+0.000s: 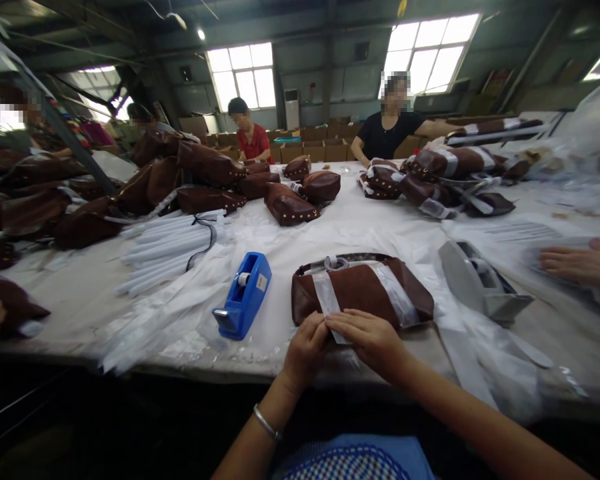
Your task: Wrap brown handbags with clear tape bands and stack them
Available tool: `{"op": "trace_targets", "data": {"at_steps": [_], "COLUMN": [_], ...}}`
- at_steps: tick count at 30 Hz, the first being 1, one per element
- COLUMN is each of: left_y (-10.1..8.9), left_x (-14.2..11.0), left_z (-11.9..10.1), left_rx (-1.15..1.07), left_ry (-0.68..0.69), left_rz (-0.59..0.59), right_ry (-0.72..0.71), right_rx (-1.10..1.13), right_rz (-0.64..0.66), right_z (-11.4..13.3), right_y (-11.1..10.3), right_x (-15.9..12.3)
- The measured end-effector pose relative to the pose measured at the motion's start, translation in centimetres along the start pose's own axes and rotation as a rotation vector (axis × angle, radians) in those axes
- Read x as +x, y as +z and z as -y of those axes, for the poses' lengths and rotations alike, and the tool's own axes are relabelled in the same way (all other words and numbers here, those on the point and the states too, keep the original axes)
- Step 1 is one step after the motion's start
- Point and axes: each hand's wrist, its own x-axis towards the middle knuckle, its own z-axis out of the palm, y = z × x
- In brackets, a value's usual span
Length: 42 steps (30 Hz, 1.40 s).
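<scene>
A brown leather bag [357, 287] lies on the white-covered table [360, 227] in front of me, with two white paper strips wrapped across it and its strap curled on top. My left hand [306, 348] is at the bag's near edge, fingers curled and pinching the lower end of the left strip [325, 301]. My right hand [367, 337] lies beside it, fingers pressed down flat on the same strip end and the bag's near edge.
A blue tape dispenser [243, 295] stands left of the bag and a grey one [477, 280] to the right. Rolled white papers [173, 250] and heaps of brown bags [205, 180] lie further back. Other people work around the table; a hand [580, 265] rests at the right.
</scene>
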Motion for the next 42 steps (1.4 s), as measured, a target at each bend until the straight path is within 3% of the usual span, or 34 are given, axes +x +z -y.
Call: {"op": "trace_targets", "data": {"at_steps": [5, 10, 14, 17, 22, 26, 33, 42], "left_y": [0.1, 0.0, -0.1, 0.0, 0.0, -0.1, -0.1, 0.1], "left_x": [-0.4, -0.4, -0.4, -0.5, -0.4, -0.3, -0.3, -0.4], "left_z": [0.3, 0.6, 0.8, 0.8, 0.8, 0.7, 0.7, 0.7], "left_rx": [0.000, -0.001, 0.017, 0.013, 0.021, 0.034, 0.060, 0.054], "left_ry": [-0.100, 0.053, 0.090, 0.086, 0.107, 0.112, 0.122, 0.113], "left_rz": [-0.022, 0.156, 0.202, 0.205, 0.199, 0.208, 0.173, 0.174], "right_ry": [-0.040, -0.043, 0.082, 0.137, 0.000, -0.060, -0.102, -0.072], "right_rx": [-0.077, 0.035, -0.036, -0.119, -0.066, 0.032, 0.084, 0.107], "right_rz": [-0.012, 0.028, 0.187, 0.268, 0.097, 0.010, -0.018, 0.049], "right_z": [0.4, 1.3, 2.1, 2.3, 2.2, 2.7, 4.7, 6.4], "right_y": [1.6, 0.8, 0.0, 0.8, 2.8, 3.2, 3.4, 3.3], "right_x": [-2.1, -5.8, -10.2, -12.2, -11.9, -10.9, -11.8, -13.0]}}
